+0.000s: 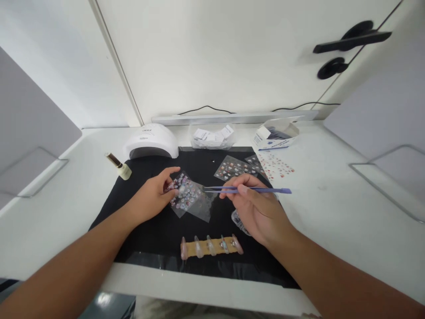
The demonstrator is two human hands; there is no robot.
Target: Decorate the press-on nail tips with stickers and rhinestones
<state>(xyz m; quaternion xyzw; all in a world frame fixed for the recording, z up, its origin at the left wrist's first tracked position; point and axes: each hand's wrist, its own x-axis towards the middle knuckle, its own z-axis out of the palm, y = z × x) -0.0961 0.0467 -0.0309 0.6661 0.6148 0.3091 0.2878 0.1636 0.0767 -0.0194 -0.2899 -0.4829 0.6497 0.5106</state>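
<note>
Thumb closed against fingers, the right hand [259,208] holds purple tweezers [264,190]; the left hand [154,195], half-curled, touches decorated clear sheets [190,198] on the black mat [149,239]; from here I cannot tell whether it pinches them. I judge them light, flexible, slick: best held by an edge.

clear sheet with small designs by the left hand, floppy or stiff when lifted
The clear sheet looks thin, so it would probably be light and bend easily. Its sheen suggests smooth film, perhaps slippery on the black mat. It seems to overlap another sheet, so both might lift together.
</note>
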